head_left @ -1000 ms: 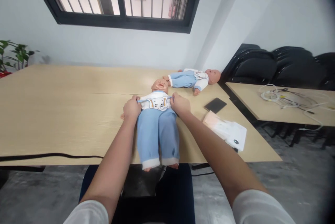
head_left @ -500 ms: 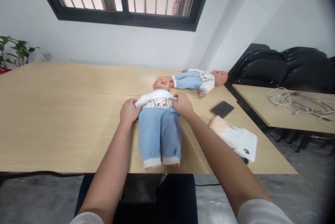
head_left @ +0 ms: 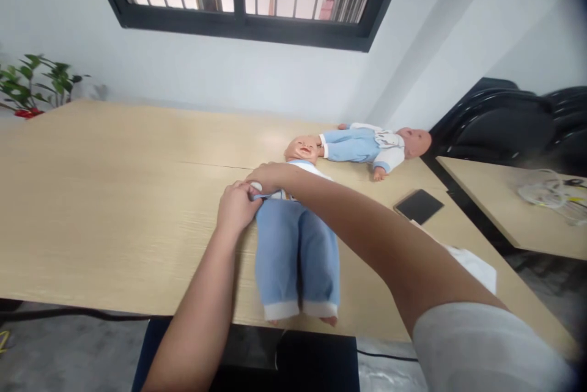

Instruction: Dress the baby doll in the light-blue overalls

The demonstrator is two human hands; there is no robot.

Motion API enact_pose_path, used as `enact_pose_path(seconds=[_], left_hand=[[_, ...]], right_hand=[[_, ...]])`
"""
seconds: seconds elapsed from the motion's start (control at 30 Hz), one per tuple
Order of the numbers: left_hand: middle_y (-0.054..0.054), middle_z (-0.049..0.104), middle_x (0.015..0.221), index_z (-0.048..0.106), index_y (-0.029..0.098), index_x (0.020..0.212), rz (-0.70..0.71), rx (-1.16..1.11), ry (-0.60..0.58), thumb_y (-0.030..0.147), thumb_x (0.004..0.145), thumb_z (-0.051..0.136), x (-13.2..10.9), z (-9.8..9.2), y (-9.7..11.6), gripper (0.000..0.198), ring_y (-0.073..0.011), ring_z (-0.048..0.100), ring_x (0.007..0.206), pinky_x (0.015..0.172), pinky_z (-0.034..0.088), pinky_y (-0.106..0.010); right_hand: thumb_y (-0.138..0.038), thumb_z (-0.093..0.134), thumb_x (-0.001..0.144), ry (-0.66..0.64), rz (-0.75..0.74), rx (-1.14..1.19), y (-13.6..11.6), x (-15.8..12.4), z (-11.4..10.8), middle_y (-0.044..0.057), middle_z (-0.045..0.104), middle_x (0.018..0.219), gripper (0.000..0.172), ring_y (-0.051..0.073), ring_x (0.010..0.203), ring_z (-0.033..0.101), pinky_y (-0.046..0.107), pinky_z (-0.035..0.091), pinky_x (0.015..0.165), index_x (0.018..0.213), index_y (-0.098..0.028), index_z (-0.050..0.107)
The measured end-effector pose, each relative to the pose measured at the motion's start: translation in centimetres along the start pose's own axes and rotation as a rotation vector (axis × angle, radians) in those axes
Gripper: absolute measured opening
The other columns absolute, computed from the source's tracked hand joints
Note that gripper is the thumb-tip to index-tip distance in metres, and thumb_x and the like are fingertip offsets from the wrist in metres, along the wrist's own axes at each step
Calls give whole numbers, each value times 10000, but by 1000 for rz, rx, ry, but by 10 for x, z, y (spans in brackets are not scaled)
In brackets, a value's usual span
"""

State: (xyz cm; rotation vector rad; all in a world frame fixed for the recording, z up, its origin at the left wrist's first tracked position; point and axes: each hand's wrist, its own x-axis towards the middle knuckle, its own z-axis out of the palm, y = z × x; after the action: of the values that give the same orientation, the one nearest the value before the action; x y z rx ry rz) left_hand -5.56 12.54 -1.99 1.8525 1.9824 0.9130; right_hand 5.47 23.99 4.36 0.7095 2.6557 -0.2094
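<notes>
A baby doll (head_left: 298, 251) in a white top and light blue trousers lies on its back, feet towards me. At the left side of its top, my left hand (head_left: 237, 205) pinches the blue-edged sleeve cuff. My right hand (head_left: 267, 178) reaches across the doll's chest to the same sleeve, its fingers closed round the cloth and partly hidden. My right forearm covers most of the printed chest. Behind this doll's head lies a second doll (head_left: 353, 144) in matching clothes, its head to the right.
The wooden table (head_left: 114, 214) carries a dark phone-like slab (head_left: 419, 205) and a white item (head_left: 477, 266) partly behind my right arm. A potted plant (head_left: 41, 83) stands at the far left. On the right, another table (head_left: 486, 196) holds coiled cables (head_left: 545, 190), with stacked black chairs (head_left: 499, 117) behind.
My right hand has left the doll's right-hand side and crossed over its chest to the left sleeve beside my left hand. The whole view has shifted slightly.
</notes>
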Motion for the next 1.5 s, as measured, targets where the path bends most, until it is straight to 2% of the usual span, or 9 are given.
enact_pose_path(seconds=[0.23,0.5,0.63,0.8,0.93,1.07,1.27,1.37,1.5], left_hand=[[-63,717,998,728,236,798,-2,3,31,227,784,726,-4,0,6,16,-288,626,1069,1034,486,-436],[-72,652,1051,678,238,843,119,-33,201,239,802,785,-8,-7,17,115,-299,558,1146,1076,449,-458],[-78,618,1100,657,230,901,155,-68,266,240,825,771,-11,-9,21,138,-293,549,1169,1099,426,-456],[-66,597,1055,617,223,914,212,-207,364,178,831,722,-9,-5,19,142,-258,579,1130,1038,478,-420],[-38,615,1004,616,228,922,237,-395,349,142,846,674,-7,2,16,128,-197,619,946,824,554,-329],[-36,627,1012,641,222,938,192,-479,345,190,885,676,-5,10,13,70,-173,635,903,731,554,-282],[-40,641,962,628,217,910,141,-460,407,210,909,663,0,20,7,36,-197,628,941,784,534,-307],[-40,644,934,626,213,889,121,-453,410,220,908,667,2,23,3,46,-199,627,910,810,522,-326],[-46,664,938,647,211,884,114,-483,409,229,904,668,3,25,2,34,-203,643,925,825,528,-330]], right_hand=[[-318,618,914,118,-103,-69,1,-2,6,80,783,1131,232,242,1020,709,325,463,851,1079,-237,760],[-193,707,827,259,2,-50,24,-30,-21,103,701,1252,448,260,1082,642,303,424,839,1269,-205,630],[-119,646,870,346,-73,-61,45,-44,-21,92,627,1342,563,257,1183,576,308,399,907,1410,-237,542],[-167,596,939,429,-119,-137,57,-58,-15,106,616,1317,392,258,1158,557,331,386,901,1327,-223,605],[-211,548,1002,489,-188,-238,50,-64,-8,114,678,1238,240,264,1146,573,368,379,923,1219,-199,649],[-214,522,1020,481,-208,-247,45,-64,-1,126,700,1240,251,260,1158,586,383,389,945,1228,-199,661],[-152,532,944,566,-170,-16,41,-70,3,154,663,1331,387,255,1185,582,379,422,969,1322,-144,615],[-263,535,977,640,-108,99,28,-81,9,143,702,1173,275,243,1050,606,342,424,886,1176,-121,660],[-329,633,947,561,14,-26,8,-93,22,90,716,1010,190,224,912,599,320,364,786,1011,-158,684]])
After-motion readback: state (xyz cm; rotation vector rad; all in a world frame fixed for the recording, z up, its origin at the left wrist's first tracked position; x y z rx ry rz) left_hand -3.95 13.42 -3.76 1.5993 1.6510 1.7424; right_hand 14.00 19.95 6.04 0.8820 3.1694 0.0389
